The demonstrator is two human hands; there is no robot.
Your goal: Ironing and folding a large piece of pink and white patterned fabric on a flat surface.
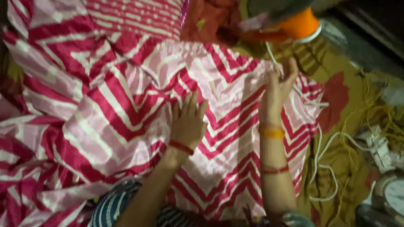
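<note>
A large pink, red and white zigzag-striped cloth is spread out and fills most of the view. My left hand lies flat on it near the middle, fingers together and pointing away from me. My right hand reaches to the cloth's far right edge and pinches the fabric there. Red and orange bangles ring both wrists.
An orange and grey object sits at the top right. A white cord loops over the yellow floral sheet on the right. White plugs and a round white dial lie at the right edge.
</note>
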